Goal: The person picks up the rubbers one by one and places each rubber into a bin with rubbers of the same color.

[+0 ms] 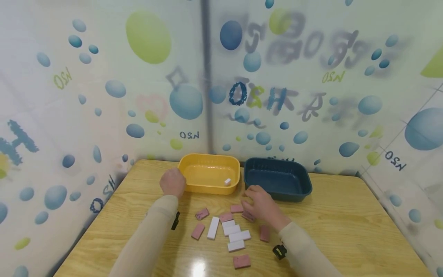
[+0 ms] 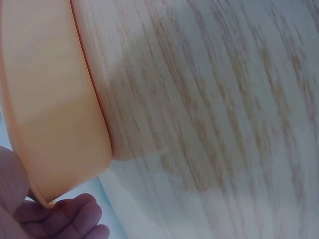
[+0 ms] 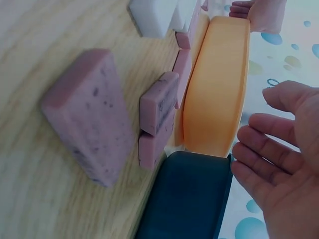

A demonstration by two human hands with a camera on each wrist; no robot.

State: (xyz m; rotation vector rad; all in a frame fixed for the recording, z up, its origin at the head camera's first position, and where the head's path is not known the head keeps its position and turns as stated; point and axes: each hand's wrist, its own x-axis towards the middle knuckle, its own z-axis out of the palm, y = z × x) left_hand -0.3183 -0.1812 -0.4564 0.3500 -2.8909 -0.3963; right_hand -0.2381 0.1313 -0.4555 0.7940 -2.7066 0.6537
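Observation:
My left hand (image 1: 172,182) grips the left end of the yellow plastic basin (image 1: 207,189), its thumb and curled fingers at the rim in the left wrist view. A small white block (image 1: 227,181) lies inside the basin. My right hand (image 1: 261,202), fingers loosely bent and holding nothing, hovers near the front left of the dark blue basin (image 1: 288,195). Beneath and beside it lie several speckled pink blocks (image 3: 92,117), one partly hidden by the hand in the head view. Several white blocks (image 1: 239,236) form an overlapping row between the two arms.
Loose pink blocks (image 1: 198,231) and an upright-lying white block (image 1: 213,228) are left of the row; another pink block (image 1: 242,261) is nearest me. Everything stands on a wooden table (image 1: 346,231). Patterned fabric walls (image 1: 294,115) rise behind and at both sides.

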